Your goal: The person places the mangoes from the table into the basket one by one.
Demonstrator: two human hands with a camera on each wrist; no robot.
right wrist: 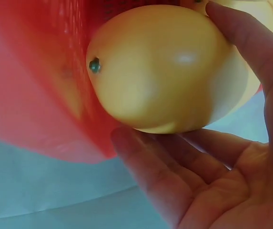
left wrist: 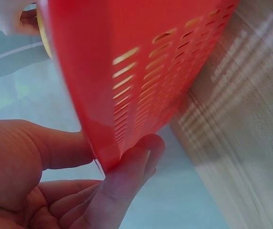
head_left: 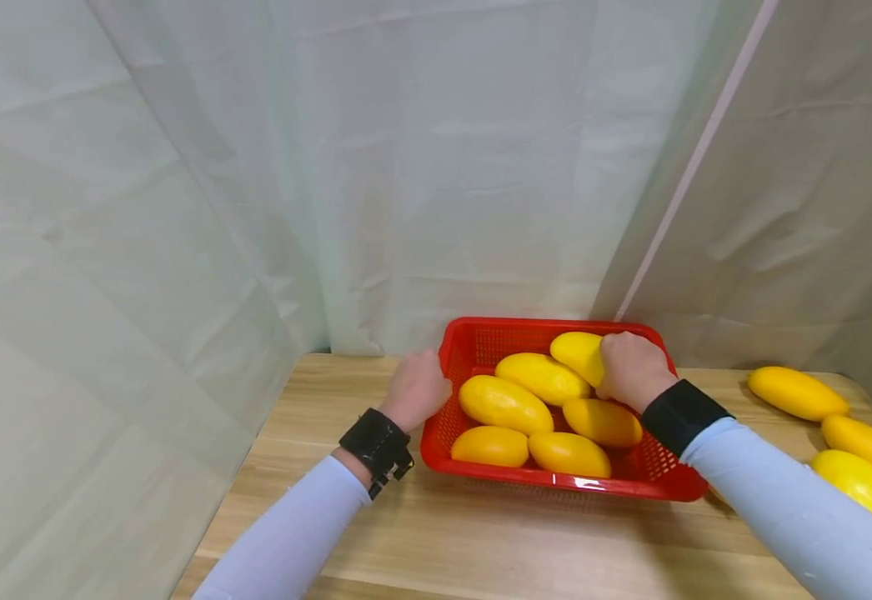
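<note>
A red slotted plastic basket point(head_left: 634, 479) stands on the wooden table point(head_left: 481, 542) with several yellow mangoes point(head_left: 505, 404) in it. My left hand point(head_left: 436, 382) is at the basket's left rim; in the left wrist view the thumb and a finger point(left wrist: 136, 164) pinch the red basket wall point(left wrist: 141, 71). My right hand point(head_left: 619, 360) is over the basket's far right corner and grips a yellow mango point(head_left: 577, 352). In the right wrist view this mango point(right wrist: 160, 67) lies between my thumb and curled fingers point(right wrist: 146, 162), close against the red basket wall point(right wrist: 36, 95).
Three more yellow mangoes lie loose on the table at the right point(head_left: 796, 392), point(head_left: 867, 446), point(head_left: 859, 490). White cloth point(head_left: 406, 167) hangs behind and on both sides. The table's left edge point(head_left: 248, 467) runs close to the left arm.
</note>
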